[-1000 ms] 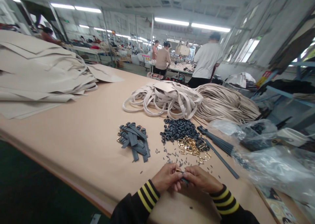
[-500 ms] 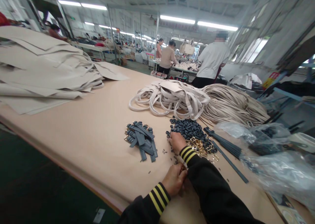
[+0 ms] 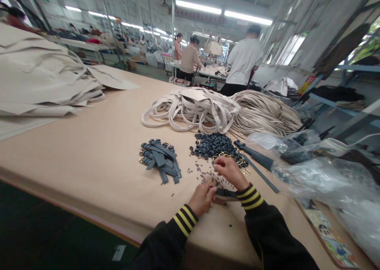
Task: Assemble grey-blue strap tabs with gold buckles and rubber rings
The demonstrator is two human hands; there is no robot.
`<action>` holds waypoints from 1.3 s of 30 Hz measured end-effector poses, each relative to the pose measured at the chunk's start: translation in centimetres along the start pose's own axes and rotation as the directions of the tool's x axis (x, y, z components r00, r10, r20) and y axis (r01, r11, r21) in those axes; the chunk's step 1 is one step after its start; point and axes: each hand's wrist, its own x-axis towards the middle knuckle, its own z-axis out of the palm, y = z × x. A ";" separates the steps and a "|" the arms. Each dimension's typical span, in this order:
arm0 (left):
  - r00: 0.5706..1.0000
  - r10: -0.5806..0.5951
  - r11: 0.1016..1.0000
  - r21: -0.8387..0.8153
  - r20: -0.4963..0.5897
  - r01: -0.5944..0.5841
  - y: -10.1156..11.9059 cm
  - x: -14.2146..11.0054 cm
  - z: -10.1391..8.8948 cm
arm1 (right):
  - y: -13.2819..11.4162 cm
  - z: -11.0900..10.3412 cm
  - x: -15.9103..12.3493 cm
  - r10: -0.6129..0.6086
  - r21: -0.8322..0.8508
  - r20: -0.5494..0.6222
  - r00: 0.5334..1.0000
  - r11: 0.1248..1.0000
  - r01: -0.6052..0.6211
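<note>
My left hand [image 3: 202,197] is closed on one end of a dark grey strap [image 3: 225,192], just above the table's near part. The strap reaches to the right, passing below my right wrist. My right hand [image 3: 233,172] is raised with thumb and fingers pinched together; a tiny dark bit shows at the fingertips, too small to name. Behind it lie a heap of dark ring-shaped loops [image 3: 213,144] and gold metal buckles [image 3: 227,156], partly hidden by the hand. Small dark pieces [image 3: 198,169] are scattered around. Left of them sits a pile of strap tabs with gold hardware [image 3: 162,159].
Beige strap loops [image 3: 192,109] and a long strap bundle [image 3: 264,111] lie farther back. Beige sheets [image 3: 44,72] are stacked at left. Dark strips [image 3: 255,155], plastic bags [image 3: 320,187] and a cartoon-printed board [image 3: 326,232] are at right. Several people stand or sit beyond the table [image 3: 97,143].
My right hand has drawn back from the dark loops toward me and to the right, its fingers pinched. The dark strap at my left hand now shows. The view has shifted right.
</note>
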 end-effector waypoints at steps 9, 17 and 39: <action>0.996 -0.007 0.999 -0.051 -0.091 0.002 0.9 0.0 1.2 | 3.7 1.1 -9.7 0.235 0.639 -0.051 0.971 0.755 -0.150; 0.993 -0.022 0.997 -0.078 -0.120 0.013 1.5 -0.3 1.6 | 4.1 2.5 -9.6 0.272 0.593 -0.134 0.953 0.792 -0.142; 0.999 0.017 0.995 0.095 -0.043 -0.013 -0.1 -0.6 2.1 | 2.4 3.3 -8.7 0.161 0.507 -0.176 0.971 0.861 -0.051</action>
